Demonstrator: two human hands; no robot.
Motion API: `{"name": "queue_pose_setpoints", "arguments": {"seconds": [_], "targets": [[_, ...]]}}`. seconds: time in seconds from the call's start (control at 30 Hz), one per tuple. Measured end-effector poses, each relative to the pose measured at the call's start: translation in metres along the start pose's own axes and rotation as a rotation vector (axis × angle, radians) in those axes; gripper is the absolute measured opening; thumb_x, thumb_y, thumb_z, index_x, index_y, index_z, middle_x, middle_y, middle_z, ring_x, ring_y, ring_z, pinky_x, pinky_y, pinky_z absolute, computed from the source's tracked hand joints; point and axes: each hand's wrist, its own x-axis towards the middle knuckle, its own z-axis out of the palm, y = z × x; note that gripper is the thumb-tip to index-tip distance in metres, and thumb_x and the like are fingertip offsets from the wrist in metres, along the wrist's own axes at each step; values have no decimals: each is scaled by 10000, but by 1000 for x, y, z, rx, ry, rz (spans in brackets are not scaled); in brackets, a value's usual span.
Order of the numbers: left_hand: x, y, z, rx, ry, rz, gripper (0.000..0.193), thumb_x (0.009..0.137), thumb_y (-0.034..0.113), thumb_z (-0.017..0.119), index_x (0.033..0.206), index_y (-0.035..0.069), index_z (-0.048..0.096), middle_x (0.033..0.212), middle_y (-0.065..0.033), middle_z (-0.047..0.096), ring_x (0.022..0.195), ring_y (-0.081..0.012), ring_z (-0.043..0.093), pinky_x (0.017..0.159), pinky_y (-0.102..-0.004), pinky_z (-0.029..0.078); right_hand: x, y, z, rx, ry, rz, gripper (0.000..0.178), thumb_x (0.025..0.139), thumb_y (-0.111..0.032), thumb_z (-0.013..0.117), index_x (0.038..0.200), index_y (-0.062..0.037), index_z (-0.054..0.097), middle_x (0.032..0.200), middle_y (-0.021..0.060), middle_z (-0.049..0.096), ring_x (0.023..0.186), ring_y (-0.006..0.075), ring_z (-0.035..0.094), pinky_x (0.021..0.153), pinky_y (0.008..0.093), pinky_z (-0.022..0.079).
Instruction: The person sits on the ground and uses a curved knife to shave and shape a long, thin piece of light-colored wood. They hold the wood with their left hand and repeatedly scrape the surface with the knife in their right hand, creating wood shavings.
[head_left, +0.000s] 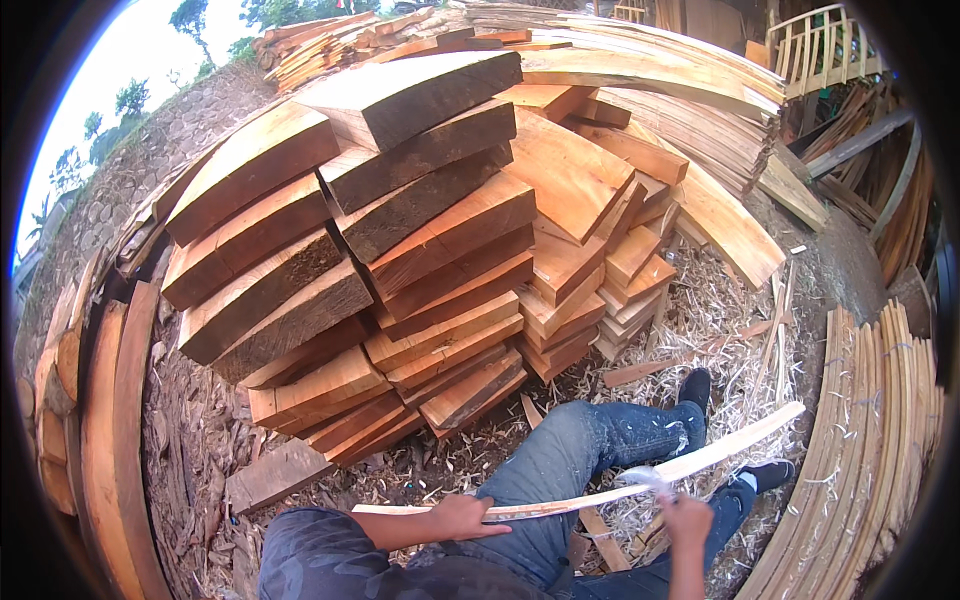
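A long, pale wooden strip (741, 440) lies slantwise across my lap, its far end reaching out past my shoes. My left hand (465, 518) grips it near its close end, fingers around the edge. Closed in a fist, my right hand (687, 519) holds a short tool with a pale metal blade (648, 478). The blade is blurred by motion and its exact kind cannot be made out. It meets the strip, or hovers just over it, at about its middle. Most of the tool's handle is hidden in my fist.
A tall stack of thick sawn boards (440, 215) rises in front of me. Curly wood shavings (735, 375) cover the ground around my feet. Bundled thin strips (860, 450) lie at the right, and long planks (115, 430) line the left. A stone wall (165, 135) stands behind.
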Motion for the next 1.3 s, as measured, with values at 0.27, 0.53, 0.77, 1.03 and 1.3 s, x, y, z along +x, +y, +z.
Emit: {"name": "queue_pose_setpoints", "arguments": {"seconds": [0.27, 0.53, 0.77, 1.03, 1.3], "targets": [[2, -6, 4, 8, 71, -8, 756, 790, 737, 401, 884, 8, 578, 684, -232, 616, 670, -396, 628, 616, -472, 507, 22, 122, -31, 101, 320, 495, 688, 893, -531, 459, 675, 103, 615, 590, 252, 578, 643, 417, 605, 595, 490, 437], [3, -10, 11, 47, 134, -58, 682, 754, 687, 526, 882, 18, 567, 662, -226, 609, 662, -400, 626, 621, -471, 506, 10, 20, -17, 11, 5, 69, 600, 823, -599, 496, 714, -36, 673, 674, 231, 615, 668, 404, 612, 634, 483, 487], [10, -4, 17, 16, 217, -15, 663, 730, 637, 604, 863, -12, 565, 637, -241, 599, 640, -416, 617, 609, -479, 501, 37, 95, -52, 220, 187, 463, 616, 873, -550, 465, 752, 16, 673, 682, 246, 624, 675, 410, 625, 642, 471, 480], [3, -15, 28, -50, 241, -22, 601, 729, 590, 640, 819, 2, 552, 643, -244, 595, 647, -429, 608, 612, -480, 498, 23, 53, -34, 26, 191, 165, 656, 850, -603, 474, 600, -8, 595, 600, 193, 600, 648, 361, 624, 631, 451, 478], [4, -22, 20, -128, 196, 0, 613, 713, 572, 667, 899, -6, 588, 699, -273, 603, 703, -433, 615, 668, -475, 498, -2, 86, 9, 692, 334, 509, 598, 923, -426, 513, 496, -24, 399, 464, 6, 358, 475, 110, 286, 434, 337, 261]]}}
